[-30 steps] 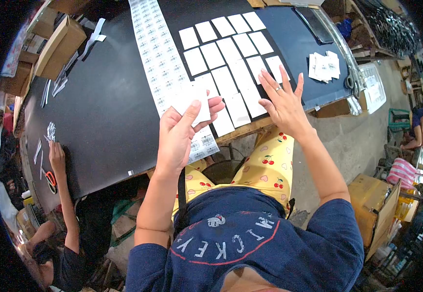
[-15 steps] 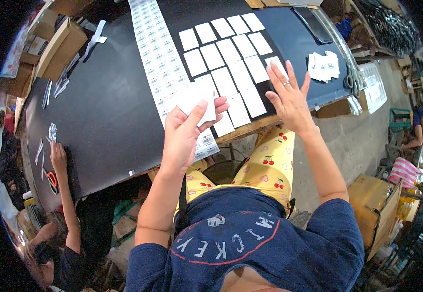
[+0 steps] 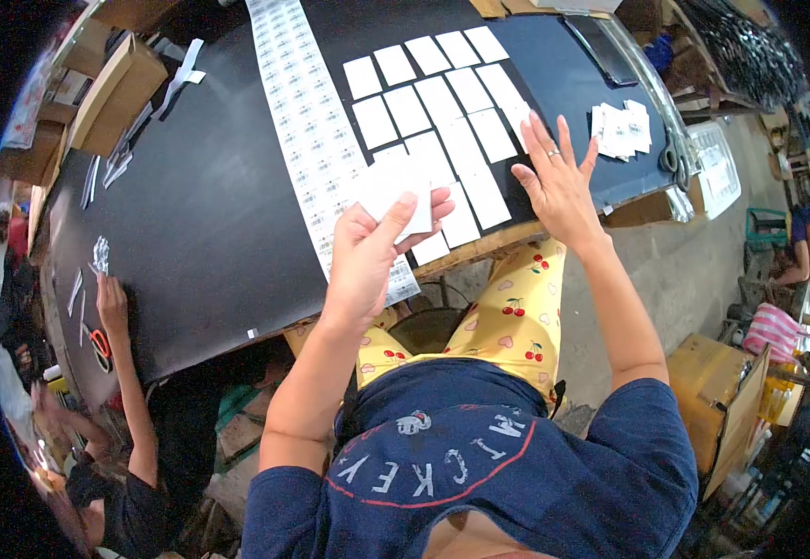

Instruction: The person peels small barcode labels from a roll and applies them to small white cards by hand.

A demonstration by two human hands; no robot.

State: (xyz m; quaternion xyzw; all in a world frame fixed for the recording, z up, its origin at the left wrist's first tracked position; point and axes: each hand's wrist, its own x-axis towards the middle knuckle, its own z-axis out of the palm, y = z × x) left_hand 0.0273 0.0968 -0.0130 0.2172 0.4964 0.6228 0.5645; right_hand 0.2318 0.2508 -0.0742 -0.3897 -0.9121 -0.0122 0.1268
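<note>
Left hand (image 3: 368,256) pinches white cards (image 3: 394,194) between thumb and fingers, above tabletop (image 3: 209,214). Right hand (image 3: 563,186), empty, fingers spread, reaches to near edge of card rows (image 3: 436,99).

Workshop: long black worktable (image 3: 209,205), barcode label sheet (image 3: 298,112), scissors (image 3: 675,160), cardboard boxes (image 3: 711,396), bare concrete floor (image 3: 643,270).

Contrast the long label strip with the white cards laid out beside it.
The label strip is one long, continuous piece, while the white cards are small, separate rectangles set in rows. The label strip is covered in repeated printed barcodes; the white cards look blank on top. Both lie on the dark tabletop.
</note>
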